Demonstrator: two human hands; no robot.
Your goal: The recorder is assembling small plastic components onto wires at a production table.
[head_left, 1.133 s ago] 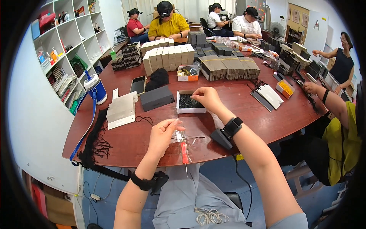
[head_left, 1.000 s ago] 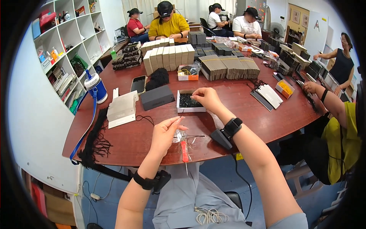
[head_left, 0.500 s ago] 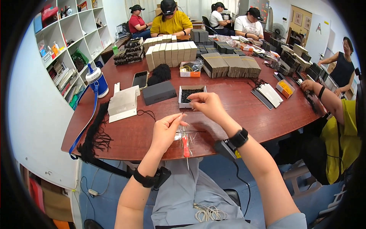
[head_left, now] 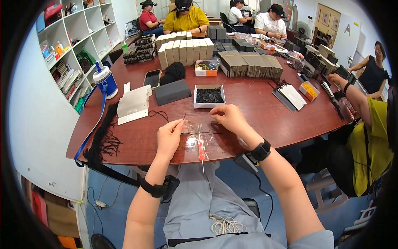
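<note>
My left hand (head_left: 169, 137) is closed in a pinch on a thin black cord (head_left: 184, 116), whose short end stands up above the fingertips. Just right of it, my right hand (head_left: 229, 120) has its thumb and fingertips pressed together; anything between them is too small to make out. Beyond the right hand stands a small white box (head_left: 209, 105) filled with tiny black pieces (head_left: 208, 95). Between my forearms a red-handled tool (head_left: 201, 152) with a thin metal shaft lies on clear plastic, its tip past the table edge. Another black cord (head_left: 203, 133) crosses the plastic.
A black cord bundle (head_left: 105, 137), a grey-white folded card (head_left: 134, 104), a dark grey box (head_left: 173, 92) and a phone (head_left: 152, 78) lie left. A blue jug (head_left: 107, 85) stands behind them. Stacked card blocks (head_left: 248, 65) fill the far side. Co-workers sit around.
My right hand has drawn back from over the white box toward me. My left hand has shifted left, still pinching the cord, and the hands are farther apart. The view has tilted slightly.
</note>
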